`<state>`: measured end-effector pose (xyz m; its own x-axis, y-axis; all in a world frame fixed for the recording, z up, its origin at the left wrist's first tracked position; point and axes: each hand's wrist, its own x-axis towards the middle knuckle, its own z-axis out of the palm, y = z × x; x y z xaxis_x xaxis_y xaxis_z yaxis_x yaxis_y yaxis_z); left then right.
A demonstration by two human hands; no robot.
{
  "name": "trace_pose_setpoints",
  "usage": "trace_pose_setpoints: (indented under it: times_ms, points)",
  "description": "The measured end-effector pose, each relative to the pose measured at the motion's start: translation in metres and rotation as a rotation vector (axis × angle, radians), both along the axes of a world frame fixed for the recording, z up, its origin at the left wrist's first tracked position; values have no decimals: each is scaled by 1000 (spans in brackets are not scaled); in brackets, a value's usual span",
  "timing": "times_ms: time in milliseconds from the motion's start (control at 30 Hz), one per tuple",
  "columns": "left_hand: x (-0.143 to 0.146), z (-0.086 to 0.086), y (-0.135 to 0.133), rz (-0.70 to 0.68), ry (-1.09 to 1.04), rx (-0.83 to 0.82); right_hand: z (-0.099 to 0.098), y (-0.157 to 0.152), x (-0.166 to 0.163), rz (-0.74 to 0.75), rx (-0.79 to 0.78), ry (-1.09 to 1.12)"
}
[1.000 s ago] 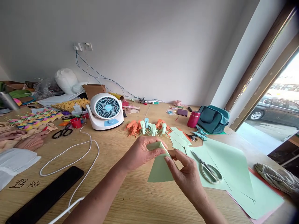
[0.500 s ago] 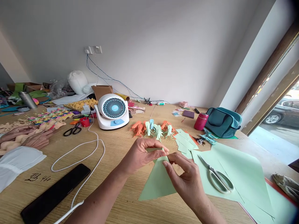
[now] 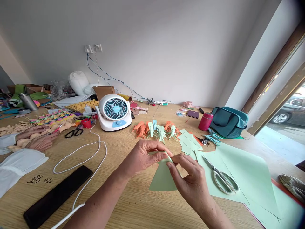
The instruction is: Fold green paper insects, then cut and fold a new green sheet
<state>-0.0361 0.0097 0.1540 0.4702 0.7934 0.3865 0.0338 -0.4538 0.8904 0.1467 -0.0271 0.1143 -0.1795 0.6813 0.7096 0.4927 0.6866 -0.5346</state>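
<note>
My left hand (image 3: 145, 156) and my right hand (image 3: 188, 178) both pinch the top of a pale green folded paper (image 3: 162, 178) just above the wooden table (image 3: 119, 152). The paper fans out below my fingers into a triangle shape. Beyond my hands lies a row of small folded paper figures (image 3: 156, 128) in orange, green and blue, with a stack of cut green pieces (image 3: 188, 141) to their right. Silver scissors (image 3: 222, 179) rest on large green sheets (image 3: 247, 175) right of my right hand.
A white and blue desk fan (image 3: 114, 113) stands behind, its white cable (image 3: 81, 152) looping forward past a long black object (image 3: 57, 195). Another person's hands (image 3: 35, 136) work at the far left near black scissors (image 3: 74, 132). A red cup (image 3: 205, 121) and teal bag (image 3: 228, 122) sit at the right.
The view swung left then settled. My fingers shifted on the paper's top fold, and the paper's lower part drew in closer under my right hand. Another person's hands came into view at left.
</note>
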Motion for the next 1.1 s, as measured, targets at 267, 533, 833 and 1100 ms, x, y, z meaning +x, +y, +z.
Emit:
trace_pose_setpoints:
  times_ms: [267,533,833,1100]
  points:
    - [9,3,-9,166,55,106,-1,-1,-1,4,27,-12]
    - [10,4,-12,177,53,101,-3,-1,-1,28,27,-13]
    - [13,-2,-13,192,43,68,-2,-2,-2,11,22,-27]
    - [6,2,-8,23,40,48,4,-1,1,38,-107,37]
